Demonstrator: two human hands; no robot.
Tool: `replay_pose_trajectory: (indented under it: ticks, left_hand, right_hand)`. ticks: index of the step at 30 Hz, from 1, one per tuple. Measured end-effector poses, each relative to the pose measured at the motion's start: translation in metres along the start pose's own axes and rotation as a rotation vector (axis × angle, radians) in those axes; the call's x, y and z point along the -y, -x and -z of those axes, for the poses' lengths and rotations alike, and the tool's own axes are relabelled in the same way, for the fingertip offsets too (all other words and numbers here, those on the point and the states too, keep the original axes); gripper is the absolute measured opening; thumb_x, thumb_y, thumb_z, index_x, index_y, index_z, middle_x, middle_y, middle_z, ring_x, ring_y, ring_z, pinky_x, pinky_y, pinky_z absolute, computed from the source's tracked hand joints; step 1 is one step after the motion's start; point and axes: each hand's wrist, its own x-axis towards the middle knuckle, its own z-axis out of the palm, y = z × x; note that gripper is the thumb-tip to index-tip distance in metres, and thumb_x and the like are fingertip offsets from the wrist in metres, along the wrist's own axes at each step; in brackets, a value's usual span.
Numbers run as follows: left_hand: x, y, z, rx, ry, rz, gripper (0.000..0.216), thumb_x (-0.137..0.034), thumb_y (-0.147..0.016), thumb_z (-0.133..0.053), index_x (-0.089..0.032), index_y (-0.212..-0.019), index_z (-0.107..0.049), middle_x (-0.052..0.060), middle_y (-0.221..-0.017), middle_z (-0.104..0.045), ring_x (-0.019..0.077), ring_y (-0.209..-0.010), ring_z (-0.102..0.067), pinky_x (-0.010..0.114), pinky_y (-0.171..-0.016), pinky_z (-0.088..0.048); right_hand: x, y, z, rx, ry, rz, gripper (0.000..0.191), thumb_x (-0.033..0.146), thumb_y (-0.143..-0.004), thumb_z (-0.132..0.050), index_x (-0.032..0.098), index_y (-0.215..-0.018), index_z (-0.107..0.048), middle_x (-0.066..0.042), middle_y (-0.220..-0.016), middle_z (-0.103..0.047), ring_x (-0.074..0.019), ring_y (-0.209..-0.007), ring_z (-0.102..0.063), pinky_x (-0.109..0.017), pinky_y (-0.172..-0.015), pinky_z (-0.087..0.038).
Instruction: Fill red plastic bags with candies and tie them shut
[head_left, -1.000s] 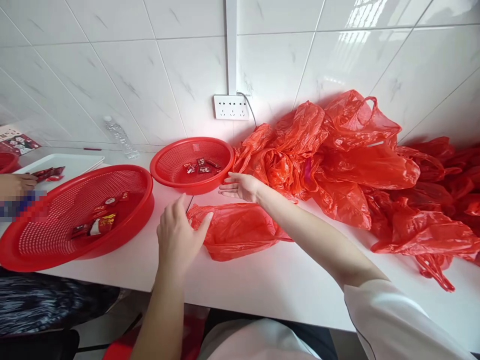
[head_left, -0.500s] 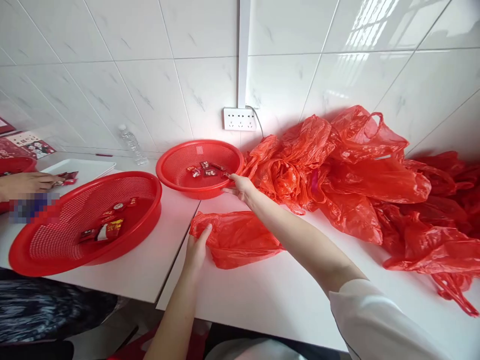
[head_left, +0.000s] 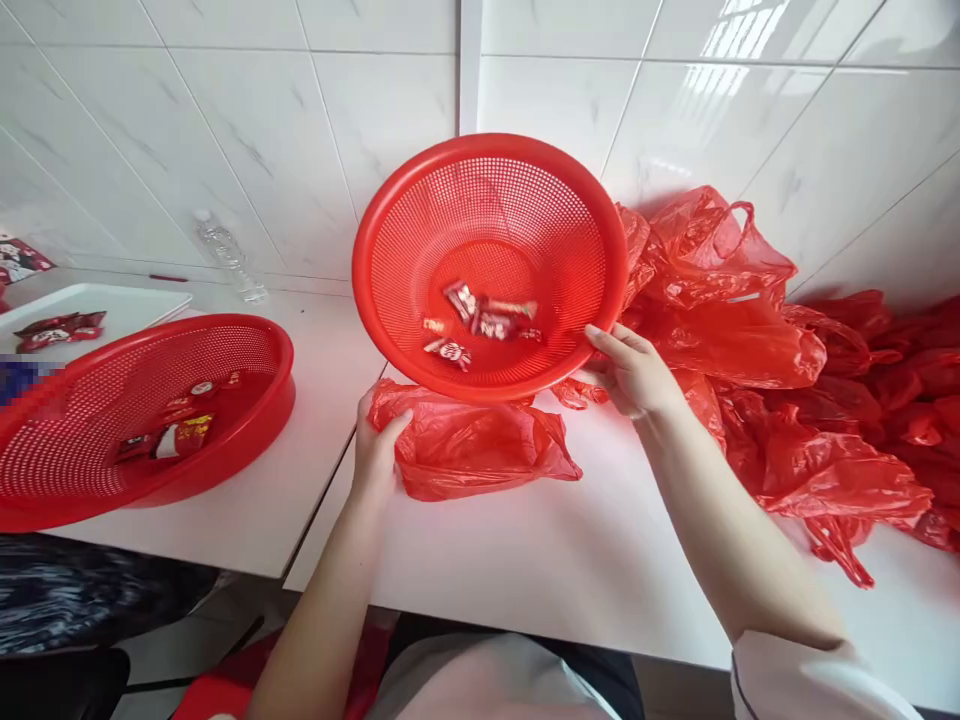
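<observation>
My right hand (head_left: 626, 370) grips the near right rim of a round red plastic mesh basket (head_left: 487, 190), lifted and tilted toward me. Several small wrapped snacks (head_left: 491, 322) lie at its bottom. Just below the basket, a red plastic bag (head_left: 480, 455) rests on the white table with its mouth spread. My left hand (head_left: 379, 445) is closed on the bag's left edge, thumb on top. The basket's lower rim is above the bag's far edge; whether they touch I cannot tell.
At left stands a larger red basket (head_left: 262, 345) with several packets in it. Behind it are a white tray (head_left: 169, 300) holding dark red packets and a clear bottle (head_left: 229, 255). Red plastic bags (head_left: 750, 340) are heaped along the tiled wall at right.
My right hand has raised the basket off the table and tipped it toward the bag. The bag's mouth is wider now. The other person's hand at left has gone out of view.
</observation>
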Motion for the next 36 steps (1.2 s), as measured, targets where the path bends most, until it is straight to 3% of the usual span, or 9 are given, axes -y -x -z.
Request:
replay_pose_trajectory:
  ticks: [5,13,19,23,27,36]
  left_hand:
    - [-0.005,-0.004,-0.007,-0.113,0.027,-0.061,0.042,-0.031,-0.067,-0.08,-0.022,-0.101,-0.056,0.003,-0.102,-0.069,0.0189,-0.086,-0.068,0.031,-0.074,-0.056]
    - [-0.001,-0.024,-0.015,-0.099,0.04,0.027,0.023,-0.029,-0.068,-0.072,-0.017,-0.087,-0.073,0.007,-0.1,-0.073,0.0265,-0.101,-0.068,0.036,-0.086,-0.055]
    - [0.011,-0.04,-0.011,-0.078,0.062,0.059,0.039,-0.021,-0.069,-0.062,-0.021,-0.106,-0.072,0.006,-0.118,-0.07,0.0223,-0.11,-0.066,0.033,-0.092,-0.053]
    - [0.021,-0.042,-0.005,-0.07,0.076,0.09,0.05,-0.017,-0.061,-0.059,-0.02,-0.11,-0.071,0.004,-0.106,-0.072,0.0195,-0.095,-0.068,0.028,-0.078,-0.054]
    - [0.024,-0.038,-0.003,-0.056,0.095,0.129,0.056,-0.014,-0.057,-0.058,-0.02,-0.11,-0.073,0.002,-0.096,-0.072,0.0148,-0.081,-0.066,0.022,-0.067,-0.05]
    - [0.021,-0.034,-0.004,-0.049,0.106,0.104,0.059,-0.015,-0.055,-0.059,-0.017,-0.113,-0.071,0.005,-0.104,-0.071,0.0173,-0.087,-0.066,0.025,-0.072,-0.051]
  right_hand:
    - [0.006,0.02,0.027,0.014,0.163,0.047,0.036,0.048,-0.078,-0.073,0.021,-0.1,-0.064,-0.005,-0.091,-0.074,-0.0178,-0.067,-0.072,-0.029,-0.057,-0.063]
    - [-0.015,0.047,0.042,-0.022,0.226,0.206,0.029,0.047,-0.085,-0.069,0.024,-0.102,-0.067,-0.005,-0.105,-0.073,-0.0202,-0.083,-0.073,-0.031,-0.062,-0.064]
    - [-0.041,0.062,0.038,-0.052,0.288,0.343,0.025,0.043,-0.087,-0.067,0.026,-0.105,-0.067,-0.003,-0.102,-0.071,-0.0207,-0.085,-0.071,-0.038,-0.071,-0.065]
    - [-0.057,0.073,0.039,-0.058,0.477,0.465,0.016,0.038,-0.09,-0.064,0.024,-0.098,-0.067,-0.003,-0.09,-0.068,-0.0195,-0.078,-0.067,-0.038,-0.074,-0.062]
    - [-0.061,0.08,0.041,-0.121,0.768,0.682,0.012,0.032,-0.089,-0.064,0.022,-0.083,-0.064,-0.006,-0.083,-0.065,-0.0203,-0.075,-0.064,-0.033,-0.065,-0.057]
    - [-0.058,0.073,0.041,-0.18,0.807,1.078,0.008,0.025,-0.085,-0.069,0.019,-0.079,-0.067,-0.013,-0.111,-0.072,-0.0264,-0.095,-0.072,-0.035,-0.077,-0.059]
